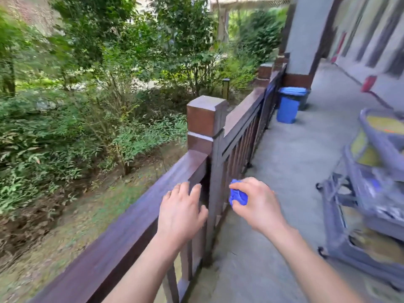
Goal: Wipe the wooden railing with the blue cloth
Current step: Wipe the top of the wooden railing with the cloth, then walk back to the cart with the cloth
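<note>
On a porch beside green undergrowth, two bare hands reach toward a wooden railing (135,206).

From the left: the rail's top runs up to a square post (205,119); the left hand (181,213) hovers near the rail's end, fingers spread and empty. Just right of the post, the right hand (255,202) grips the blue cloth (238,196), bunched tight, apparently clear of the wood. To wipe well, I judge the cloth should be opened flatter, pressed onto the top face, and drawn along the grain. Further right stands a blurred cart (371,193).
</note>
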A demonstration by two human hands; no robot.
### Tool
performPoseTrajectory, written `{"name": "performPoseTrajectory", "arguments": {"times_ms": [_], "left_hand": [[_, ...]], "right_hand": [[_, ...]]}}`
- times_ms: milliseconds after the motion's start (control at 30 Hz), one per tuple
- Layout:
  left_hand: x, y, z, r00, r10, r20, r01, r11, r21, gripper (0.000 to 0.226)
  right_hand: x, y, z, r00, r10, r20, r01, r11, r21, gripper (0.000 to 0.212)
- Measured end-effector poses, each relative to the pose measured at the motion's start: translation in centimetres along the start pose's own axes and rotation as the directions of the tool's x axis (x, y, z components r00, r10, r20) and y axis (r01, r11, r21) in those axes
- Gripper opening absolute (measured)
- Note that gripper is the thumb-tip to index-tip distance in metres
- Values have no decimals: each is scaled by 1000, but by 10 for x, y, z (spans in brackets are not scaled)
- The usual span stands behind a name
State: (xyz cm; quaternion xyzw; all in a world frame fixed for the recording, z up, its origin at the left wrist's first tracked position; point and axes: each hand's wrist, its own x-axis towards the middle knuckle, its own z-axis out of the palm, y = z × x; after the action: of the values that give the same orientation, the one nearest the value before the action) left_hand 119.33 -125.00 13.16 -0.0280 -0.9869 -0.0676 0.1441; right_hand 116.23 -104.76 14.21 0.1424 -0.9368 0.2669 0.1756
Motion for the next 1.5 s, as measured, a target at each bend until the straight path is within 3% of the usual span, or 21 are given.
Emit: {"name": "performPoseTrajectory", "arguments": {"times_ms": [200, 567, 867, 1167, 1500], "left_hand": [[65, 54, 35, 994, 110, 21, -110, 994, -11, 52], [191, 177, 108, 991, 117, 68, -113, 991, -73, 44], [303, 247, 162, 968, 232, 101, -219, 968, -123, 48], [463, 299, 227, 910, 384, 156, -364, 921, -141, 48], [605, 373, 279, 820, 550, 161, -526, 834, -168, 47]], "right_hand": [[26, 76, -13, 996, 93, -13, -93, 996, -17, 37], [90, 244, -58, 985, 170, 8, -169, 983, -68, 35], [153, 342, -68, 962, 271, -26, -272, 958, -91, 35], [261, 432, -63, 908, 409, -92, -418, 896, -148, 35], [352, 527, -73, 826, 533, -185, -555, 826, -100, 36]]}}
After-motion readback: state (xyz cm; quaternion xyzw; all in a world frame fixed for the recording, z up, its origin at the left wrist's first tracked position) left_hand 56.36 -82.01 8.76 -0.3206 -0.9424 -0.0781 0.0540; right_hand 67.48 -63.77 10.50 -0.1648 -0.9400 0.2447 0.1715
